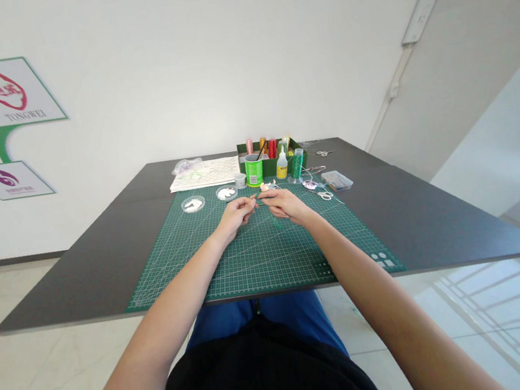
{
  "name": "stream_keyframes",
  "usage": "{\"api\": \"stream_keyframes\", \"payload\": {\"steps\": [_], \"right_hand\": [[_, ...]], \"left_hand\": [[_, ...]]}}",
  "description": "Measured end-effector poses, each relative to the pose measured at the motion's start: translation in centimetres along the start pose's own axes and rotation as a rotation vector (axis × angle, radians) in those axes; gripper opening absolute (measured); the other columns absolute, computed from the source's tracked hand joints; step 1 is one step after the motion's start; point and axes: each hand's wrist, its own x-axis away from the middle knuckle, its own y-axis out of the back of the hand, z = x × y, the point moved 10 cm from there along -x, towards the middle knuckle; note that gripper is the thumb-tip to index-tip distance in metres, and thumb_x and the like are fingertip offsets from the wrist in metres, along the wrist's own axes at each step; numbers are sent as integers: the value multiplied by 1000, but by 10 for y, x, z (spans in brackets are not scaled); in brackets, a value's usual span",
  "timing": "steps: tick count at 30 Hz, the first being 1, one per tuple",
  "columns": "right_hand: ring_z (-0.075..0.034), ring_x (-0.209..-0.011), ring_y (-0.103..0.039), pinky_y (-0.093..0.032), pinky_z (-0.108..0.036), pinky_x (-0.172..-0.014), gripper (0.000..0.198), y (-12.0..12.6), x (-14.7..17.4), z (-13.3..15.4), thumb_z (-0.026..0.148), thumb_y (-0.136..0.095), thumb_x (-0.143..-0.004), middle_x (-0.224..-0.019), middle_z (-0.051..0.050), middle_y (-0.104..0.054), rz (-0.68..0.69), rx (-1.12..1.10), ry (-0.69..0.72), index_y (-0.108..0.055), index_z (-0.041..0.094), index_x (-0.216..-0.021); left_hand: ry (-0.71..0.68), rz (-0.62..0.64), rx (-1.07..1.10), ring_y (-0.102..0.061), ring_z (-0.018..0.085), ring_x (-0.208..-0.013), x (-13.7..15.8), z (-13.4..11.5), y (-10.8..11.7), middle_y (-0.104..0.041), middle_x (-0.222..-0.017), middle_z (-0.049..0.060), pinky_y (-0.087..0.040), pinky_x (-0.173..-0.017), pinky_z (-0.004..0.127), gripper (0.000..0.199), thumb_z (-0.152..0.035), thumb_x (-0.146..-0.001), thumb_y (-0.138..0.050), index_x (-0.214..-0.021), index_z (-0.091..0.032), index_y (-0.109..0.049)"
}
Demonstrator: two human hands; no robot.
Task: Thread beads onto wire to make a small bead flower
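Over the middle of a green cutting mat [249,255], my left hand [237,215] and my right hand [286,206] meet with their fingertips almost touching. Both are closed in a pinch around a small, thin green strand [257,195], too fine to make out fully. Some loose green thread [277,222] shows below my right hand. Just beyond the fingertips is a small cream, petal-like piece [267,186], partly hidden by my right hand. Two shallow clear dishes with white bits, a left dish [193,204] and a right dish [227,193], stand beyond my left hand.
Behind my hands are a bright green can [254,171], a glue bottle [282,165], a green thread spool [297,163] and a dark green box [303,157] of spools. White-handled scissors [325,195] and a clear case [337,180] lie right; papers [205,174] lie back left.
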Motion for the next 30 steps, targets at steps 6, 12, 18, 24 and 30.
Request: {"api": "stream_keyframes", "payload": {"steps": [6,12,18,24,30], "right_hand": [[-5,-30,-21,-14,-21,-36,44,2,0,-1,34,-68,-81,-35,13,-35,-4,2,-1,-66,7,-116],[-5,-31,-20,-14,-21,-37,46,0,1,3,33,-65,-83,-35,13,-34,6,13,11,-67,6,-121],[-5,-31,-20,-15,-21,-37,46,0,3,5,32,-65,-84,-35,13,-34,5,24,17,-68,6,-121],[-5,-31,-20,-15,-21,-36,44,-1,3,6,32,-64,-85,-35,13,-33,8,29,26,-68,6,-121],[-5,-31,-20,-15,-21,-37,42,0,3,6,32,-63,-85,-35,13,-33,5,33,33,-69,6,-118]], "left_hand": [[-20,-16,4,-36,4,-44,-1,-2,1,-54,-64,-3,-19,-41,19,39,-48,-72,-81,-77,-14,-62],[-25,-28,28,-37,3,-41,-1,-3,3,-59,-66,-1,-17,-39,20,37,-46,-75,-80,-79,-14,-61],[-19,-44,57,-36,3,-40,-1,-4,5,-56,-61,-2,-18,-39,19,36,-44,-76,-79,-79,-13,-61],[-6,-33,78,-34,3,-39,0,-5,3,-49,-55,-5,-17,-39,19,38,-46,-75,-80,-79,-14,-60],[-27,-14,87,-32,3,-40,-1,-6,2,-46,-56,-6,-16,-39,19,41,-51,-76,-78,-81,-14,-61]]}}
